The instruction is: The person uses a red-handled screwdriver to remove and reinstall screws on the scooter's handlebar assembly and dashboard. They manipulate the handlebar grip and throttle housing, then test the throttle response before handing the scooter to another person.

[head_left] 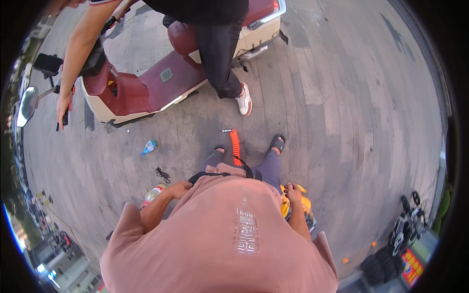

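Observation:
My left hand (181,189) is at my waist, its fingers closed at the end of a black strap (207,175) that crosses the front of my pink shirt (215,229). My right hand (293,192) hangs at my right side with curled fingers; whatever is in them, if anything, is too small to tell. Close beside it is a yellow thing (306,204), mostly hidden by my arm. An orange coiled hose (235,146) with a metal end fitting lies in front of me between my sandalled feet. By my left forearm stands a clear bottle (154,193) with a red label.
Ahead, another person (217,53) straddles a maroon and cream scooter (146,93), one hand near the handlebar. A blue-and-clear crumpled package (149,147) and a black cord (162,174) lie on the paving to the left. Black tyres (381,267) and a parked bike (403,227) are at lower right.

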Motion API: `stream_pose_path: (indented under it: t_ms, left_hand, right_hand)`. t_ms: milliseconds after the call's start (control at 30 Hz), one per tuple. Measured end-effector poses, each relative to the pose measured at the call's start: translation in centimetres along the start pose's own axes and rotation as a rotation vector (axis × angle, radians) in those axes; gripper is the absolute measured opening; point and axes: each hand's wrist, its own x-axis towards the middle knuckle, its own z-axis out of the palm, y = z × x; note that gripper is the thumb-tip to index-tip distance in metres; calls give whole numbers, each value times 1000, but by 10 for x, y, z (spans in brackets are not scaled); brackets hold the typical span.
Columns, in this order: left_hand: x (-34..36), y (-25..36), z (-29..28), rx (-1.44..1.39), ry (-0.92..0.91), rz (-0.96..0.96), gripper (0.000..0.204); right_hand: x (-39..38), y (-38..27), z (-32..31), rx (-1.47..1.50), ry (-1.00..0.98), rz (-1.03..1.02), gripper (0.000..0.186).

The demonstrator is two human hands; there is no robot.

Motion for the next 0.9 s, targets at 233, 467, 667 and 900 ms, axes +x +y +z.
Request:
stream_pose_path:
  t_ms: [233, 467, 667, 900]
  left_hand:
    - [31, 129, 34, -47, -199, -185, 42]
    - [37, 179, 81, -970, 317, -543, 86]
    - [111, 210, 137, -1207, 358, -409, 70]
    - [156, 198, 146, -1357, 212, -536, 63]
  right_hand:
    - [115, -41, -194, 203, 134, -27, 23]
    - [180, -104, -296, 201, 78, 86, 23]
    - [202, -202, -235, 4, -79, -43, 30]
    - [192, -275, -177, -130, -240, -175, 27]
